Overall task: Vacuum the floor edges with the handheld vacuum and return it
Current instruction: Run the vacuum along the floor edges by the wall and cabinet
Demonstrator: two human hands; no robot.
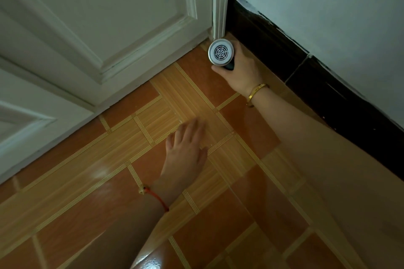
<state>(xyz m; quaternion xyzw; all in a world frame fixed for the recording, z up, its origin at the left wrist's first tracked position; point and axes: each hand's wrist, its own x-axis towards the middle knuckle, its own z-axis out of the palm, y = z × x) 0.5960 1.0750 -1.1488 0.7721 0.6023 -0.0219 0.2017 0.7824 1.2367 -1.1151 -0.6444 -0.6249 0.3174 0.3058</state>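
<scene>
The handheld vacuum points down into the floor corner where the white door frame meets the dark skirting board. Only its round grey rear end with a white vent grille and a bit of black body show; the nozzle is hidden beneath it. My right hand, with a gold bangle on the wrist, grips the vacuum's body from the right. My left hand, with a red string bracelet on the wrist, hovers or rests over the tiled floor with fingers straight, holding nothing.
A white panelled door runs along the left. A dark skirting board under a white wall runs along the right. Orange and tan tiled floor fills the foreground.
</scene>
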